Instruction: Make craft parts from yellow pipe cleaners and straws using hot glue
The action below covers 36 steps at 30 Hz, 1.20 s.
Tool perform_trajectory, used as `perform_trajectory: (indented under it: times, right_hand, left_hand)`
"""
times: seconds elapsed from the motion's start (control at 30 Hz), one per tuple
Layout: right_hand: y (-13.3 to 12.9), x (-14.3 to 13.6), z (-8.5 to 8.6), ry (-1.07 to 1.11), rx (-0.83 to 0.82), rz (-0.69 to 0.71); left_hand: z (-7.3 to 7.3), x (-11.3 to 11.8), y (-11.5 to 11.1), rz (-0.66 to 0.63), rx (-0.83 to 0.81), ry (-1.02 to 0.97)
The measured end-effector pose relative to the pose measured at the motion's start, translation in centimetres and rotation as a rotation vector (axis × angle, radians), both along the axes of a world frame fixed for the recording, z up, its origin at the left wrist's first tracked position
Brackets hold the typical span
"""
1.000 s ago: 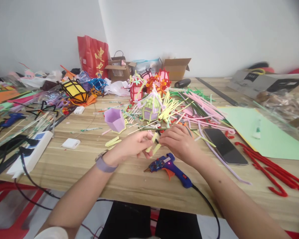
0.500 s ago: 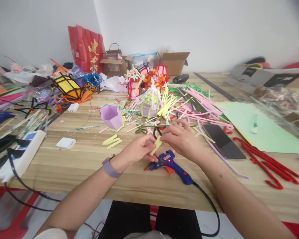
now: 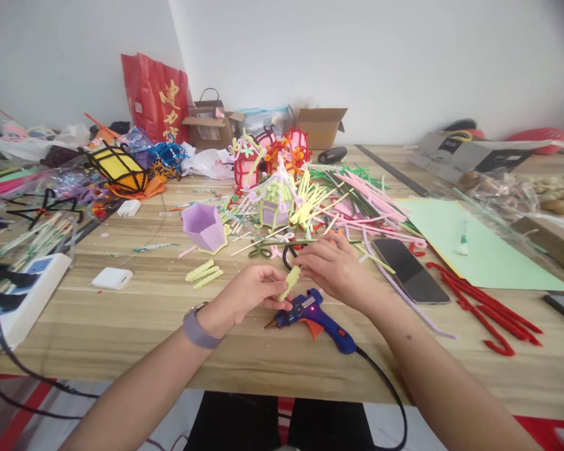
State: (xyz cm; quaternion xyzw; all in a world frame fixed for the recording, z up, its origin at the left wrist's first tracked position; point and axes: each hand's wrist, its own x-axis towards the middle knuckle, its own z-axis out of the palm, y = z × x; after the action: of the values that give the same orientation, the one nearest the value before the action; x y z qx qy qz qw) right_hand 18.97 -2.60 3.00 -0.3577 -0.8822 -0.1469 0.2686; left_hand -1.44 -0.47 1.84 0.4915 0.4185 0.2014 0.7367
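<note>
Between my two hands is a short twisted piece of pale yellow pipe cleaner. My left hand pinches its lower end, and my right hand closes on its upper end. Just below them a blue glue gun lies on its side, its small light lit and its nozzle pointing left. To the left rest several similar yellow twisted pieces. Behind those a purple hexagonal paper cup lies tilted. A small purple and yellow-green lantern stands beyond my hands.
A phone, red pipe cleaners and a green sheet lie to the right. Pink pipe cleaners are heaped behind. At left are a power strip and a white charger. The glue gun's cord hangs over the front edge.
The view has shifted slightly, so most things sit a little further left. Both hands stay on the yellow piece, with only small finger movement.
</note>
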Motion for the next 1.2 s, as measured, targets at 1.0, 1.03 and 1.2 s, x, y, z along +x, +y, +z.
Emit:
perform_trajectory:
  times: [1.0,1.03,1.2]
  right_hand:
    - [-0.5,0.5,1.6,0.02,-0.116,0.054]
    - [-0.5,0.5,1.6,0.021,-0.115,0.057]
    - [-0.3,0.3,1.1,0.012,-0.111,0.073]
  left_hand:
    - [-0.2,-0.4,0.2,-0.011,0.287,0.095]
    - [-0.3,-0.7,0.5,0.049,0.403,0.177]
    - [-0.3,-1.0,0.7,0.228,1.084,0.437]
